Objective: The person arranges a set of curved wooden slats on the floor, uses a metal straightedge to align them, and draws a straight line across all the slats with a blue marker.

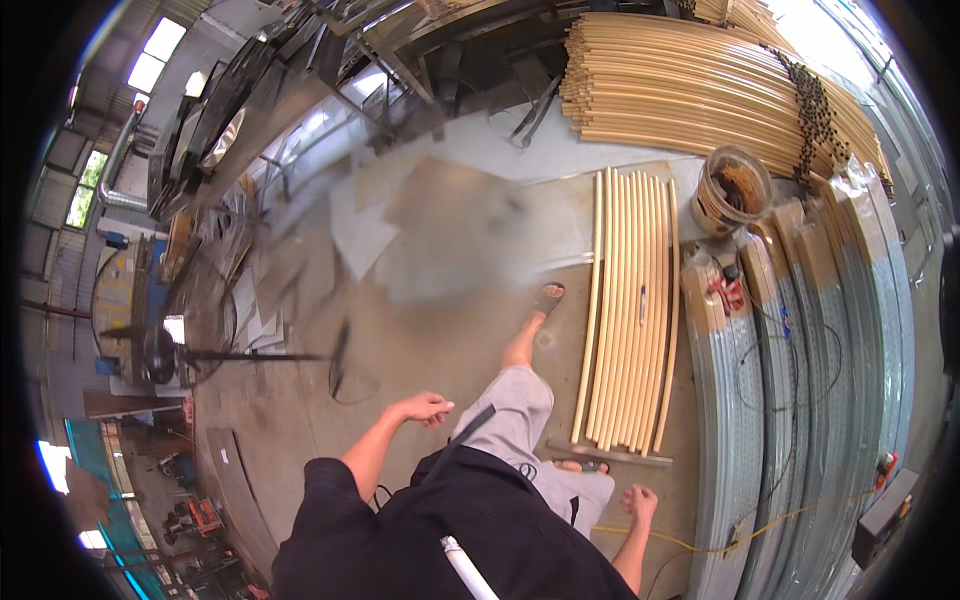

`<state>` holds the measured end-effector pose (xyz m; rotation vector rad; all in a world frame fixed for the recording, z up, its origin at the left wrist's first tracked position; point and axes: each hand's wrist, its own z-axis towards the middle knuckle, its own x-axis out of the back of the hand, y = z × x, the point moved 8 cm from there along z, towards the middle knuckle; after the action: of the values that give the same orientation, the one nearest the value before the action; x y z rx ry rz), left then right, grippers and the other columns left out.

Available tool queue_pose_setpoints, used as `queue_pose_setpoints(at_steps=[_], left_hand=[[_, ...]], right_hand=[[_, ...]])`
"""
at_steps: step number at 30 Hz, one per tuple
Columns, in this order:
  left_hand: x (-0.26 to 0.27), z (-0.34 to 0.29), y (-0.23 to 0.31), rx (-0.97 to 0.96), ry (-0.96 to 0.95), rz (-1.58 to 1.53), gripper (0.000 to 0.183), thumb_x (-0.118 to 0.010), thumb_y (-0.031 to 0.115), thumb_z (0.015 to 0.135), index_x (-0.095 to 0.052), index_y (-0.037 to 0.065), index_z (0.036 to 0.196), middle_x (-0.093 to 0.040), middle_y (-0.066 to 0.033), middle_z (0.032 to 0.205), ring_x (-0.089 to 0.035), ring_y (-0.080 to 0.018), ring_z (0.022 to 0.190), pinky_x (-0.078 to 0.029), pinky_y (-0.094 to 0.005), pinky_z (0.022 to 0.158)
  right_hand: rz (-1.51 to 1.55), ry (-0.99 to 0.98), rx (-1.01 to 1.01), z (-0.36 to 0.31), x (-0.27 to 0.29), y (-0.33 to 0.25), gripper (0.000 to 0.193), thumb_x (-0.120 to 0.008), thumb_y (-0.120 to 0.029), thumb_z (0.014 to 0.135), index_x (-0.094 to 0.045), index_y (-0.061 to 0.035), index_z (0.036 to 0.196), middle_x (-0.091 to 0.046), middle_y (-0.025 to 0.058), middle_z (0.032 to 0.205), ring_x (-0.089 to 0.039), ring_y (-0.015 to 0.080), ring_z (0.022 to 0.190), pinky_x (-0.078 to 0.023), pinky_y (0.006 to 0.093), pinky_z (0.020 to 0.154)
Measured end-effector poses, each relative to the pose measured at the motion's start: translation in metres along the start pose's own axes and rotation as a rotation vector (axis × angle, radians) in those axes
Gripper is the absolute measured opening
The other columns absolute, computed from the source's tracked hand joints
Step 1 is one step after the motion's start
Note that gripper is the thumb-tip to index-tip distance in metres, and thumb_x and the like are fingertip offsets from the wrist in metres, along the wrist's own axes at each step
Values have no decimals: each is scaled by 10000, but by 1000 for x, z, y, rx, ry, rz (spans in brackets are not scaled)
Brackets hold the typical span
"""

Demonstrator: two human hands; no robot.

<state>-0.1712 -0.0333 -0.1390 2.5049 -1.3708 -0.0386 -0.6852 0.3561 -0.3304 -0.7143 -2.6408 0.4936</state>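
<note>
- Honestly, the long, slim, tan round tubes (pixel 628 370) look stiff and fairly light one at a time (can't tell if metal or wood); a whole armful would probably get heavy.
- They're lying side by side on the grey concrete floor (pixel 562 360), to the person's right.
- Surface looks smooth, so maybe a bit slippery. Doubt they're fragile, but the finish could scuff.
- Where to grab, imo: a hand either side of the middle, so the ends don't dip.
- Left hand (pixel 425 409): beside the light grey cloth shorts (pixel 512 405), fingers loosely curled, nothing visible in it. Can't tell if the tips meet.
- Right hand (pixel 638 500): near the tubes' lower ends, not touching. Fingers bent toward the palm; can't tell how tightly, or if anything's tucked inside.
</note>
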Motion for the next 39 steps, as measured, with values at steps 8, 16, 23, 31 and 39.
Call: queue_pose_setpoints(at_steps=[8, 16, 23, 31, 39], left_hand=[[267, 227, 246, -129, 372, 639, 565, -619, 415, 902, -540, 71, 1344, -549, -190, 1377, -523, -365, 1265, -422, -484, 1050], [436, 399, 316, -18, 502, 1078, 1098, -844, 538, 645, -281, 221, 1531, -208, -151, 1609, -265, -447, 1437, -285, -653, 1109], [468, 443, 292, 19, 306, 1126, 1181, -819, 734, 468, -440, 204, 1452, -392, -185, 1509, -271, -464, 1426, -155, -714, 1128], [472, 443, 187, -20, 186, 1108, 1058, -808, 781, 409, -598, 104, 1195, -593, -215, 1271, -521, -453, 1235, -346, -710, 1000], [402, 412, 47, 69, -95, 1262, 1061, -822, 761, 473, -501, 37, 1179, -640, -234, 1136, -605, -414, 1125, -479, -554, 910]], right_hand=[[-420, 34, -289, -81, -118, -59, 460, -615, -371, 878, -570, 53, 1049, -646, 165, 813, -647, 302, 666, -519, 445, 584], [-291, -158, -542, -95, -197, -123, 715, -542, -588, 919, -532, -12, 1343, -698, 212, 1097, -722, 342, 787, -601, 461, 643], [-92, -26, -587, -37, -209, -160, 611, -572, -379, 977, -471, 87, 1359, -721, 199, 992, -719, 265, 675, -585, 341, 542], [-498, 175, -137, 18, -229, -174, 272, -650, -245, 887, -655, 12, 797, -655, 80, 642, -617, 143, 545, -505, 313, 510], [-349, 338, -255, 51, -234, -140, 306, -675, -299, 860, -659, 7, 855, -684, 122, 750, -667, 208, 633, -528, 344, 606]])
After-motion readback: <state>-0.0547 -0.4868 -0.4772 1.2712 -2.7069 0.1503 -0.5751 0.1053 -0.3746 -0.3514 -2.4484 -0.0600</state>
